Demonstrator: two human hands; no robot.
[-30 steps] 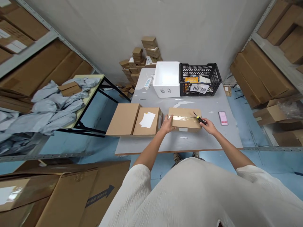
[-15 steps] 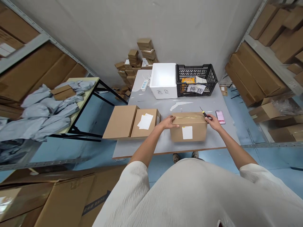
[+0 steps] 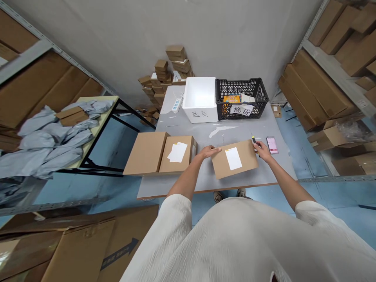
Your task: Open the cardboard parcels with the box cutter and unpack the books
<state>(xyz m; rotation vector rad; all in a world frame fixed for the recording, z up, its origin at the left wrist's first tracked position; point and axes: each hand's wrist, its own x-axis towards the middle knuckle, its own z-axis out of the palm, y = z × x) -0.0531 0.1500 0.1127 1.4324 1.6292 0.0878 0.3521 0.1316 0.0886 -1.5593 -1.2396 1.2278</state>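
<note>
Plain grey wall (image 3: 117,35) stood behind the table's (image 3: 158,188) far edge. Floor (image 3: 299,156) was blue. Metal left shelving (image 3: 26,58) ran beyond the left edge, right shelving (image 3: 331,62) beyond the right. Pale-yellow side table (image 3: 103,116), black-legged, stood off the left edge. Room was lit fairly evenly.

Looks like a stockroom for parcels. Shows it in shelves (image 3: 26,58) crammed with cartons (image 3: 320,90), small boxes (image 3: 162,74) piled against a grey wall (image 3: 235,39), bags (image 3: 42,139) heaped on a side table (image 3: 104,119), and a hand-labelled crate (image 3: 225,111) on a worktable (image 3: 179,127).
</note>
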